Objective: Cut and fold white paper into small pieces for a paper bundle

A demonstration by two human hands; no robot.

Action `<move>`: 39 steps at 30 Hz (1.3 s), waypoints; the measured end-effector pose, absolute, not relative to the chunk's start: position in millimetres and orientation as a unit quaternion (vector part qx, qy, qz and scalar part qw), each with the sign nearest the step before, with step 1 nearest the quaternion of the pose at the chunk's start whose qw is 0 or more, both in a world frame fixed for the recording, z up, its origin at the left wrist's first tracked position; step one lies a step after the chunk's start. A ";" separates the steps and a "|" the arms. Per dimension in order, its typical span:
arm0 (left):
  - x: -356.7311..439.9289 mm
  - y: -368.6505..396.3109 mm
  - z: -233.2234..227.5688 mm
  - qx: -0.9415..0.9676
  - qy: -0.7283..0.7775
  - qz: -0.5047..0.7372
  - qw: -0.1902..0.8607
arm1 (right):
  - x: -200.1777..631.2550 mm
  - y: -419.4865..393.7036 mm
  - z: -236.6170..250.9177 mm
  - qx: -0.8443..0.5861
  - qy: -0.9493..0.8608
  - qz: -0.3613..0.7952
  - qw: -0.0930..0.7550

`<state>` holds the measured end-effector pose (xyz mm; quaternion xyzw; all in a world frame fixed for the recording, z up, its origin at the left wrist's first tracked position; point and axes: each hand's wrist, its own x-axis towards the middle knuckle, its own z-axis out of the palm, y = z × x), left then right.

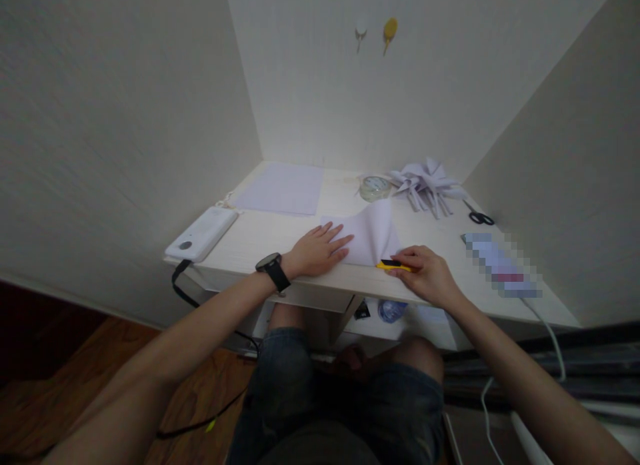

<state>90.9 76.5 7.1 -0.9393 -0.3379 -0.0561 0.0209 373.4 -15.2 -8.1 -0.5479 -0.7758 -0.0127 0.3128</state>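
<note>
A sheet of white paper [357, 233] lies near the front edge of the desk, its right part folded or curled up. Flat on its left side, my left hand [320, 250] rests with fingers spread, a black watch [273, 268] on the wrist. In the fingers of my right hand [425, 272] is a yellow and black utility knife [393, 264]. Its tip meets the paper at the bottom of the raised fold. Whether the blade is out is too small to tell.
Another paper sheet [283, 188] lies back left. Along the back are a tape roll [375, 188] and a bunch of paper strips [427, 185]. Scissors [480, 216] and a blurred-out phone-like object [500, 265] sit at right; a white box-like device [203, 234] with a black cable sits at left.
</note>
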 end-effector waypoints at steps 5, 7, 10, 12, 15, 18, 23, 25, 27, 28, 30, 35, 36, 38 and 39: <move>92.4 74.7 7.0 -0.936 -0.349 -0.049 0.017 | 375.9 -12.4 -7.8 -0.549 -0.778 0.007 0.307; 92.8 73.4 7.9 -0.935 -0.350 -0.051 0.015 | 376.8 -11.3 -7.8 -0.548 -0.780 0.008 0.303; 92.7 72.5 8.0 -0.935 -0.351 -0.054 0.014 | 377.4 -10.1 -7.6 -0.538 -0.788 0.000 0.297; 92.4 73.0 7.2 -0.935 -0.350 -0.056 0.015 | 377.9 -9.6 -7.0 -0.531 -0.797 -0.005 0.289; 92.0 74.4 5.7 -0.936 -0.347 -0.058 0.017 | 379.3 -8.6 -5.9 -0.521 -0.806 -0.009 0.279; 91.8 75.0 5.4 -0.937 -0.344 -0.058 0.015 | 381.1 -6.9 -4.7 -0.511 -0.814 -0.012 0.276; 92.0 73.8 6.9 -0.936 -0.348 -0.051 0.011 | 382.7 -3.7 -3.4 -0.506 -0.820 -0.012 0.266; 92.2 73.2 7.4 -0.936 -0.349 -0.051 0.013 | 383.1 -1.4 -3.2 -0.505 -0.822 -0.009 0.264; 92.5 72.9 7.7 -0.936 -0.349 -0.052 0.013 | 383.6 2.0 -3.1 -0.505 -0.823 -0.010 0.261; 92.7 72.9 7.8 -0.936 -0.348 -0.052 0.013 | 383.9 4.1 -3.1 -0.505 -0.823 -0.011 0.259; 92.9 72.9 7.9 -0.936 -0.348 -0.053 0.013 | 384.5 8.1 -3.0 -0.504 -0.823 -0.013 0.261; 93.0 72.7 8.0 -0.936 -0.349 -0.048 0.013 | 386.3 13.4 -3.6 -0.492 -0.825 0.001 0.276; 92.9 72.6 7.9 -0.936 -0.349 -0.049 0.013 | 386.8 13.8 -3.9 -0.491 -0.825 0.006 0.278; 92.7 72.3 8.0 -0.936 -0.348 -0.051 0.013 | 388.2 14.6 -4.2 -0.489 -0.826 0.017 0.282; 92.6 72.2 8.1 -0.936 -0.347 -0.050 0.013 | 388.9 15.1 -4.3 -0.486 -0.827 0.022 0.284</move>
